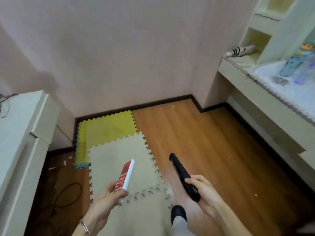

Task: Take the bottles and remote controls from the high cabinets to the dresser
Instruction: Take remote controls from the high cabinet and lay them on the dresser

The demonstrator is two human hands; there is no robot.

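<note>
1. Far left, a white cabinet (20, 126) stands against the pink wall, with a thin black wire (5, 104) looped on its top.
2. On the dark floor below it, a black cable (66, 195) curls in a loop.
3. A yellow foam mat (109, 128) sits in the corner. A beige foam mat (119, 154) overlaps its near edge, and both have toothed, puzzle-cut borders.
4. Here's the left grip (106, 199), low in the frame: fingers and thumb are curled round the bottom end of a red-and-white remote (126, 174). It's held in the air above the beige mat, top end pointing away. Its red face carries rows of pale buttons, but any writing is too blurred to read. A thin bracelet (84, 225) rings that wrist.
5. A black shoe (178, 212) shows between the two arms.
6. The right grip (206, 193) is wrapped round the near end of a black remote (180, 171). It's also held in the air, over the wooden floor (213, 133), slanting up and to the left. No label is visible on it.
7. At the right edge, the cream dresser's tabletop (238, 72) is well apart from both remotes. On it lie a black-and-white striped object (238, 51), a lacy white cloth (289, 92) and a blurred blue container (289, 65) whose print is unreadable.
</note>
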